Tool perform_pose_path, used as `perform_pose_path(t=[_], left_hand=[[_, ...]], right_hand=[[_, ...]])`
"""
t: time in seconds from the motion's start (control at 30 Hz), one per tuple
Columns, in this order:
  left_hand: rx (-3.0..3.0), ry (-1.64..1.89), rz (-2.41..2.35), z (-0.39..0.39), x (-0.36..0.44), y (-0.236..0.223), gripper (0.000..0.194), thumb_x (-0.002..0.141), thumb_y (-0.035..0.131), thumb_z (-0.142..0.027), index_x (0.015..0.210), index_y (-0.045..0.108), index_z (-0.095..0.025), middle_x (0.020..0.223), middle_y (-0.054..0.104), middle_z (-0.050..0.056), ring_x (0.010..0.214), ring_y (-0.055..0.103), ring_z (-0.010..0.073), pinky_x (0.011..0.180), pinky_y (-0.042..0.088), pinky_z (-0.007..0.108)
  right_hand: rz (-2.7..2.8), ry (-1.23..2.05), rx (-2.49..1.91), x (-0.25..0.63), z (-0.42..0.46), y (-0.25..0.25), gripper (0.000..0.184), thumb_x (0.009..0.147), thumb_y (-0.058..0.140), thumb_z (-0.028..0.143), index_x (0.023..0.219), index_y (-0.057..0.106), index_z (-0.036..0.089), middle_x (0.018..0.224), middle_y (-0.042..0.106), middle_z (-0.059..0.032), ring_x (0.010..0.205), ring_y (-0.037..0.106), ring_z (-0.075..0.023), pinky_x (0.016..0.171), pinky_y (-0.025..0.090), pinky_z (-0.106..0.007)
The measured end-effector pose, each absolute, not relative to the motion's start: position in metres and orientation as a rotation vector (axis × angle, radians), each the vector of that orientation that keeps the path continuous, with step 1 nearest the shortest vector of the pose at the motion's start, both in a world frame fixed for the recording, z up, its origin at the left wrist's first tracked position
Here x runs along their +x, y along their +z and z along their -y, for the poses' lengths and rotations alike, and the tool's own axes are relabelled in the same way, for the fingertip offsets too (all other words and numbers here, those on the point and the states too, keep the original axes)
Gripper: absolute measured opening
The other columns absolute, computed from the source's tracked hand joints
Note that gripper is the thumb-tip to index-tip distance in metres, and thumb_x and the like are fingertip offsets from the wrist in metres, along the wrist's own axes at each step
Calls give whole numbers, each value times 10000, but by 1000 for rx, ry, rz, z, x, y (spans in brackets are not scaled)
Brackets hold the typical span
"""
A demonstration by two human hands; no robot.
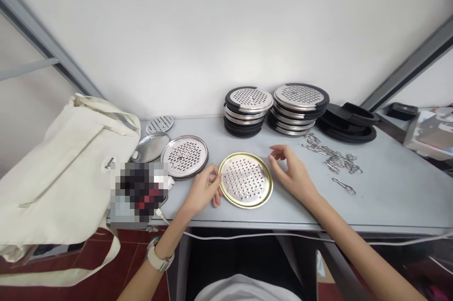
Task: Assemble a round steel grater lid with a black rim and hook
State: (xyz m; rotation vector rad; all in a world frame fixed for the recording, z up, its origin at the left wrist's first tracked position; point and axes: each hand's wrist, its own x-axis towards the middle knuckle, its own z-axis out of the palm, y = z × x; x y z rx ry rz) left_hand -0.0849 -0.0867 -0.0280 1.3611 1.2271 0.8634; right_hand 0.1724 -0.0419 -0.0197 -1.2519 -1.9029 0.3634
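Observation:
A gold-rimmed perforated metal disc (245,180) lies flat on the grey table (382,197) in front of me. My left hand (204,189) rests at its left rim, fingers curled and touching the edge. Just to the right of the disc, my right hand (292,171) hovers with its fingers loosely apart and holds nothing. A silver perforated disc (184,156) lies to the left.
Two stacks of perforated discs in black rings (248,111) (299,108) stand at the back by the wall. Black rings (347,122) lie at back right. Loose metal clips (332,158) are scattered on the right. A cream cloth bag (60,173) fills the left.

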Motion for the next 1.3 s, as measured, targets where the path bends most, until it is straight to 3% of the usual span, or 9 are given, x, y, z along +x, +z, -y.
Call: perform_pose_path(t=[0.13,0.27,0.57,0.77,0.93,1.03,1.1,1.2,1.3], left_hand=[[1418,903,-1212,91,-84,-22,266,896,442,-473,884,420,-208,558,553,-58,337,538,113,291,398,162],[1478,954,-1272,89,-80,-18,290,884,464,-489,881,440,-201,562,541,-59,339,525,96,299,387,147],[1587,952,-1490,95,-89,-1,252,905,435,-440,854,484,-199,673,566,-25,457,561,92,380,444,167],[1783,853,-1647,114,-119,22,227,907,447,-380,781,502,-199,662,569,-30,519,563,92,524,466,185],[1822,902,-1832,116,-145,25,208,893,471,-390,823,536,-206,693,599,-21,569,573,123,565,448,212],[2027,883,-1911,112,-156,23,180,877,497,-364,908,583,-209,829,638,6,617,560,136,619,434,238],[2163,800,-1896,109,-159,22,204,875,503,-366,979,599,-219,911,640,16,598,532,132,637,428,251],[2279,684,-1897,107,-160,21,220,882,493,-374,992,619,-231,979,635,21,583,528,129,615,413,247],[2325,650,-1909,106,-158,20,214,893,471,-360,917,648,-240,956,647,14,653,578,148,600,402,234]], right_hand=[[1993,671,-1270,170,43,-19,209,938,431,385,984,534,209,701,577,6,645,539,-148,646,440,-268],[1995,662,-1260,170,45,-20,230,935,408,401,927,532,208,584,491,45,551,464,-129,577,392,-249],[1900,585,-1449,173,41,-26,271,912,400,392,721,474,214,491,457,54,473,395,-119,520,321,-242],[1924,392,-1688,172,39,-31,380,890,425,417,568,425,214,524,522,-1,481,439,-138,500,246,-257],[1913,343,-1776,170,40,-35,390,917,370,418,596,469,220,514,533,-21,470,469,-166,499,255,-275],[1814,309,-1628,175,35,-41,200,895,416,353,828,532,204,644,583,-24,556,536,-177,536,348,-270],[1782,292,-1491,179,32,-45,176,876,432,310,943,534,184,784,606,-56,659,578,-183,614,421,-285],[1789,319,-1424,183,29,-48,200,885,440,339,875,564,182,798,608,-63,683,578,-184,641,442,-298],[1816,342,-1477,181,31,-44,326,911,428,430,695,518,202,616,560,-20,543,493,-156,546,373,-272]])
